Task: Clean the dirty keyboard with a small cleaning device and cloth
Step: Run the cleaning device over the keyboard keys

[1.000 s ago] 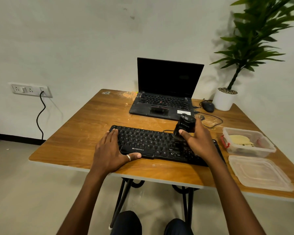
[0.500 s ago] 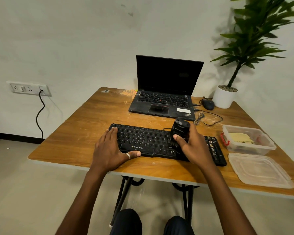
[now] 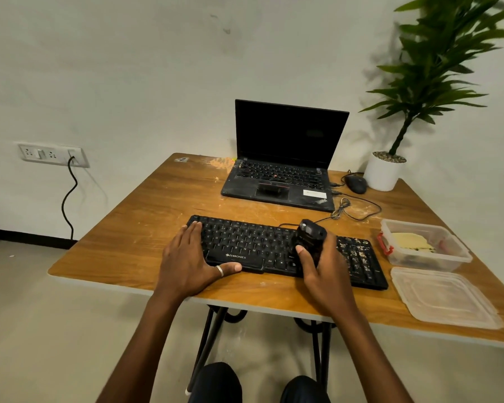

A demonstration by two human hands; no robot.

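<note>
- Black keyboard (image 3: 245, 245) lies flat on the wooden table (image 3: 128, 242), under both hands, with its long edge toward the person.
- Left hand (image 3: 186, 263) rests flat on the keyboard's left end. Its fingers are straight, and the thumb, which wears a silver ring, lies along the near edge.
- Right hand (image 3: 323, 274) is wrapped round a small black cleaning device (image 3: 309, 237), thumb on its near face. It holds the device upright with the lower end down at the keys, right of the keyboard's middle.
- The two hands are apart, with a stretch of bare keys between them.
- Just right of the right hand, the number pad (image 3: 358, 251) is speckled with pale crumbs.
- Farther right of that hand stands a clear plastic tub (image 3: 448, 257) with a red clip and something pale yellow inside. Its lid (image 3: 442, 298) lies flat on the table, just on the near side of the tub.
- Beyond the hands an open laptop (image 3: 285, 158) shows a dark screen.
- Beyond the right hand are a mouse (image 3: 356, 184) and a white plant pot (image 3: 383, 173).
- Well left of the left hand, a wall socket (image 3: 53, 154) has a black cord hanging from it.
</note>
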